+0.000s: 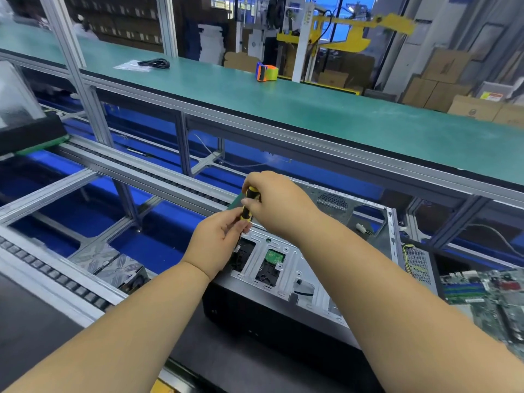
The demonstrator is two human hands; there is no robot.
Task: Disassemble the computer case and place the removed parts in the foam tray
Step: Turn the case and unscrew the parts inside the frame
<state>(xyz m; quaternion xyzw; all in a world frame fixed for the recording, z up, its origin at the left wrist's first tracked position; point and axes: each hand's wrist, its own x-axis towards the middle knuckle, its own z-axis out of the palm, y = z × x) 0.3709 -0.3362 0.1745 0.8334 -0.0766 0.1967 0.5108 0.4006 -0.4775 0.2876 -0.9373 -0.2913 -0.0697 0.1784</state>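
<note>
An open computer case [286, 316] lies in front of me, black outside, with a silver drive cage [272, 259] showing a small green board. A yellow and black screwdriver [249, 205] stands nearly upright over the cage's left end. My right hand [276, 204] grips the top of its handle. My left hand [219, 241] pinches the lower handle and hides the shaft and tip. A green motherboard [490, 296] lies to the right of the case. No foam tray is in view.
A roller conveyor rail [54, 275] runs along the left, with a metal part [113, 265] beside it. A green shelf [312, 109] above carries a tape dispenser [266, 71] and a black cable [154, 63]. Cardboard boxes [445, 80] stand far right.
</note>
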